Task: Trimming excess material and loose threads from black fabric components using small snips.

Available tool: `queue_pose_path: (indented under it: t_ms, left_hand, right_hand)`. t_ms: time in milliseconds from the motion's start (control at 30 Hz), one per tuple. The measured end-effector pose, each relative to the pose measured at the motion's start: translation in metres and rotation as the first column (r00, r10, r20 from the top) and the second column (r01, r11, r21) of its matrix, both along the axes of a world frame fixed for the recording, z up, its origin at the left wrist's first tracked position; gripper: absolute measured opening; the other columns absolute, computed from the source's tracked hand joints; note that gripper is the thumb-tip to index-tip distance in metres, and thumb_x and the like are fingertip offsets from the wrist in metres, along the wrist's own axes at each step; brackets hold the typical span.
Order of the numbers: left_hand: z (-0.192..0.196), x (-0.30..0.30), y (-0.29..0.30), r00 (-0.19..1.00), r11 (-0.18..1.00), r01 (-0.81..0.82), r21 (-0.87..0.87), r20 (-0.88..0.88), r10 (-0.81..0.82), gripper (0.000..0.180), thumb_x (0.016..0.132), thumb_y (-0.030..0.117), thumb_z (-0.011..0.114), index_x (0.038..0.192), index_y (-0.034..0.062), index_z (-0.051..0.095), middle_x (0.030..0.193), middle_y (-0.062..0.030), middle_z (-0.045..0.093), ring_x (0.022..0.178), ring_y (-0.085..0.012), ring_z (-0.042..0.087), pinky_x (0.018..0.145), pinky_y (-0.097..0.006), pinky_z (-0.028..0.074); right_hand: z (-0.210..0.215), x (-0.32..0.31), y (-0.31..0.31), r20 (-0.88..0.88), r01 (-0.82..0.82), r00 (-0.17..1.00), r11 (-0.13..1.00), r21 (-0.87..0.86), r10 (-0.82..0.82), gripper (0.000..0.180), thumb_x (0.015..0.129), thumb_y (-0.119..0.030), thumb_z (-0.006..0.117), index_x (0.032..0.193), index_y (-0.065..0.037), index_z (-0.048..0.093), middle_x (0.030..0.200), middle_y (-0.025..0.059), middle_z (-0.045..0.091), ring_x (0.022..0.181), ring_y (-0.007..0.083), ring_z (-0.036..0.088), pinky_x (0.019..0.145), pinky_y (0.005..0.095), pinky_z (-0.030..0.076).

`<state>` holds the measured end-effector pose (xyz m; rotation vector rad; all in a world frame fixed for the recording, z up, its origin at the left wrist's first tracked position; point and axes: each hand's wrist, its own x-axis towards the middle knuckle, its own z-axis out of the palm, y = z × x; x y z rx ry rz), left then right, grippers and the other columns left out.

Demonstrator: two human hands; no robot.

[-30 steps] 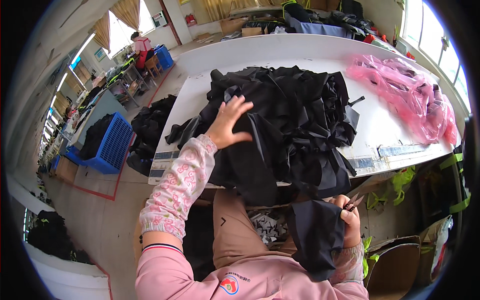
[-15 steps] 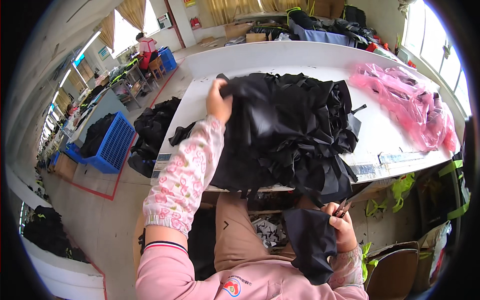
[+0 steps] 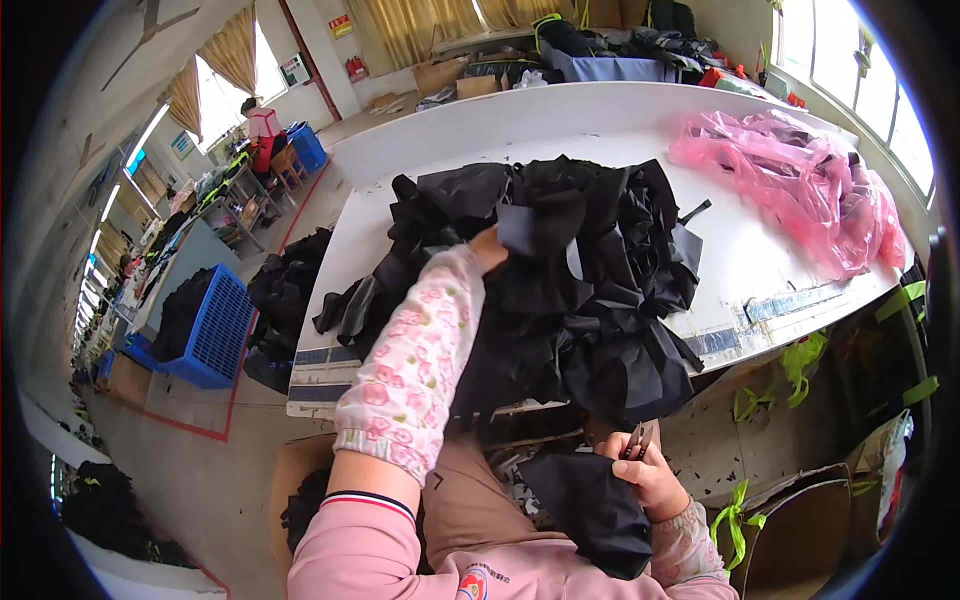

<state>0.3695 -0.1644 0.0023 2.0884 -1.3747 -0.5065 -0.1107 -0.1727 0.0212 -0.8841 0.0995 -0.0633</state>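
Note:
A heap of black fabric pieces (image 3: 610, 260) lies on the white table (image 3: 720, 235). My left hand (image 3: 488, 248) is over the middle of the heap, closed on the edge of a black fabric piece (image 3: 540, 228); its fingertips are partly hidden behind the cloth. Low at the right, above my lap, my right hand (image 3: 655, 485) is closed around small thread snips (image 3: 637, 442), their blades pointing up. The same hand holds another black fabric piece (image 3: 585, 510), which hangs down to the left.
A pink plastic bag (image 3: 800, 190) with dark contents lies on the table's right side. Black cloth (image 3: 285, 300) is piled left of the table, near a blue crate (image 3: 215, 335). An open cardboard box (image 3: 800, 540) stands at lower right. A person (image 3: 263, 135) works far back left.
My left hand has moved right and nearer from the heap's far left edge to its middle. Cloth now spreads over the heap's left side. My right hand still holds the snips and fabric piece.

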Motion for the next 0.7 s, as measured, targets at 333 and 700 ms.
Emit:
queue_pose_path:
  t_ms: [333,700]
  left_hand:
    - [0.156,-0.086,0.138,0.979,0.863,-0.13,-0.488,0.073,0.189,0.039,0.082,0.005,0.06,0.121,0.005,0.058,0.122,-0.0063,0.061,0.114,-0.02,0.055,0.102,-0.036,0.041]
    - [0.027,-0.32,0.206,0.467,0.839,-0.199,-0.506,-0.802,-0.373,0.072,0.081,0.009,0.075,0.141,0.0022,0.037,0.134,-0.0059,0.052,0.122,-0.0179,0.051,0.103,-0.032,0.039]
  right_hand:
    - [0.016,0.009,0.009,0.1,-0.006,0.995,1.0,0.031,0.003,0.018,0.083,-0.015,0.065,0.08,-0.007,0.049,0.077,-0.0005,0.048,0.069,0.0075,0.045,0.06,0.0223,0.035]
    - [0.057,0.062,0.027,0.011,0.105,0.992,0.874,0.474,-0.125,0.018,0.092,-0.025,0.054,0.102,-0.01,0.057,0.093,0.0029,0.063,0.087,0.0128,0.061,0.082,0.0268,0.049]
